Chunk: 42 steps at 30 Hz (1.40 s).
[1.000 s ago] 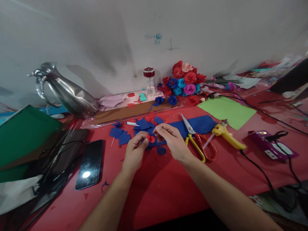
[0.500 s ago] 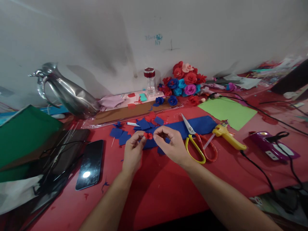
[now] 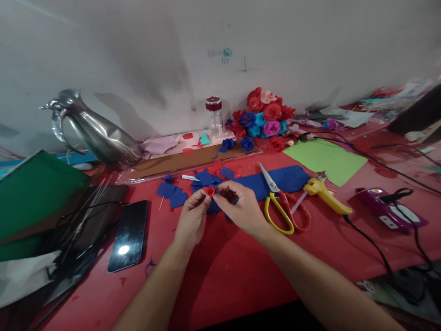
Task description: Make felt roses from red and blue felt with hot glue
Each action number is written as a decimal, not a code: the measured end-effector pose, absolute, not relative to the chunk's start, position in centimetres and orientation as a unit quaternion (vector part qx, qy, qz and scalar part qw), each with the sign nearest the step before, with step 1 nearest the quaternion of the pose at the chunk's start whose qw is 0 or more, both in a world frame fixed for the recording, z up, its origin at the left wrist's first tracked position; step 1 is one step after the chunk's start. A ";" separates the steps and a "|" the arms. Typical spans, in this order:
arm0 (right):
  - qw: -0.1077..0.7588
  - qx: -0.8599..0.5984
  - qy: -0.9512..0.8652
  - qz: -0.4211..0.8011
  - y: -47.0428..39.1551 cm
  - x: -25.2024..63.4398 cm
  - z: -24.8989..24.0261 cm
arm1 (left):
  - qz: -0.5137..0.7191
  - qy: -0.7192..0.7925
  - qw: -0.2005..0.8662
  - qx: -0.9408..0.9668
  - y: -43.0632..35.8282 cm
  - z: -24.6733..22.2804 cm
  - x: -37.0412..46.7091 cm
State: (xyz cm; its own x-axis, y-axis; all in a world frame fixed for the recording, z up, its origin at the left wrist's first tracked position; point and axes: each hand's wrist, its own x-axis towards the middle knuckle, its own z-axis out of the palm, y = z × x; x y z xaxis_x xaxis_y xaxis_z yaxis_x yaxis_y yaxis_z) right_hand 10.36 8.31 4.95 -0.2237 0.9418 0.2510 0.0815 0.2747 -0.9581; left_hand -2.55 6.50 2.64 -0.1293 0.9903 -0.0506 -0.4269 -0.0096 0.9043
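Between the thumb and fingers of my left hand [image 3: 193,214] is a small red paper flower [image 3: 209,190], held above the table. My right hand [image 3: 239,204] is closed in a pinch, its fingertips at the flower's right edge. Beneath and behind the hands lie cut blue paper pieces [image 3: 166,190] and red paper pieces [image 3: 217,166]. A folded blue paper strip [image 3: 289,179] stretches to the right, partly hidden by my right hand. Scissors [image 3: 283,207] with yellow and red handles lie partly open beside that hand, their tips on the strip.
Rightward are a yellow glue gun [image 3: 327,195], a purple power socket [image 3: 391,207] with cables, and a green sheet [image 3: 325,158]. Finished paper flowers [image 3: 263,115] and a glass jar [image 3: 216,117] stand behind. A phone [image 3: 128,236] and steel jug [image 3: 98,131] are leftward.
My right hand has moved slightly left, bringing its fingertips up to the red flower. The flower has turned so more of its top faces me, and shifted slightly left.
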 end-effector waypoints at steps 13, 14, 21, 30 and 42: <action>0.497 -0.404 -0.631 0.437 8.3 10.3 4.7 | 0.603 0.438 0.558 0.365 6.5 2.3 -2.6; 0.496 -0.404 -0.632 0.438 8.4 10.3 4.7 | 0.601 0.441 0.556 0.367 6.5 2.3 -2.6; 0.491 -0.402 -0.630 0.448 8.3 10.2 4.6 | 0.618 0.446 0.528 0.376 6.4 2.2 -2.6; 0.492 -0.399 -0.630 0.449 8.2 10.2 4.7 | 0.620 0.438 0.543 0.358 6.5 2.3 -2.6; 0.480 -0.395 -0.640 0.452 8.2 10.2 4.5 | 0.637 0.436 0.536 0.342 6.3 2.6 -2.7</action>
State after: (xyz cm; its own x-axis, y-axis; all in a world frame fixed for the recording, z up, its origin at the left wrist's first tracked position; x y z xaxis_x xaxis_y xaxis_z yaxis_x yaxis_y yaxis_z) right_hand 10.16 8.24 4.53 -0.2274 0.9393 0.2570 0.0727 0.2796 -0.9574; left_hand -2.67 6.34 2.55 -0.1908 0.9811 -0.0318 -0.3857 -0.0451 0.9215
